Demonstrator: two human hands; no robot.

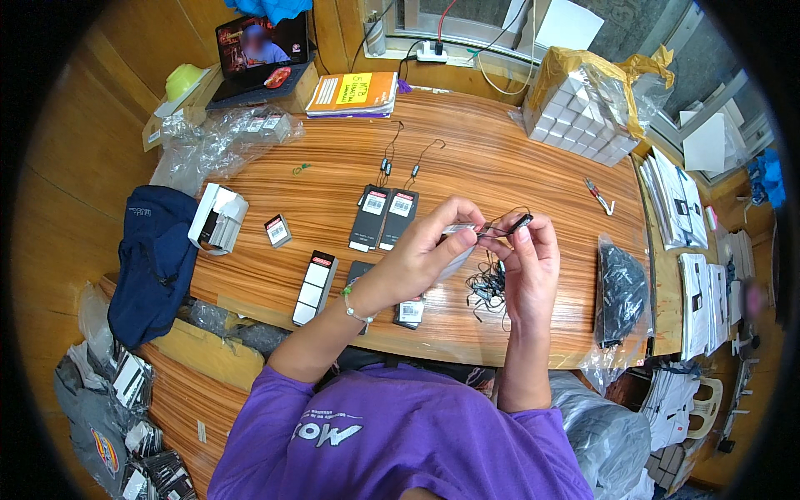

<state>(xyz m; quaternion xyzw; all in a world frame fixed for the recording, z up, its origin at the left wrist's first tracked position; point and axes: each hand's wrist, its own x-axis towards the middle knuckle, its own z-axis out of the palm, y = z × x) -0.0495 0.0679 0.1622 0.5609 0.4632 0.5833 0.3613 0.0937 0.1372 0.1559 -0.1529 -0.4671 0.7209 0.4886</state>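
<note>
My left hand (442, 242) pinches a hang tag (454, 265), mostly hidden behind the fingers. Close beside it, my right hand (531, 262) grips a black hang-tag string (521, 222) by its dark plastic end; the thin cord runs across to the tag. A tangled pile of black strings (486, 289) lies beneath, between the hands. Two groups of dark tags with cords attached, one left (367, 221) and one right (399, 221), rest beyond my left wrist. More dark tags (408, 313) are partly covered by my left forearm, near a tag stack (315, 287) with white panels.
A small label stack (277, 231) and an open white box (220, 218) stand left. Pliers (598, 197) lie right, above a bagged black bundle (622, 292). Wrapped white boxes (579, 117), notebooks (352, 93) and a laptop (262, 50) line the back.
</note>
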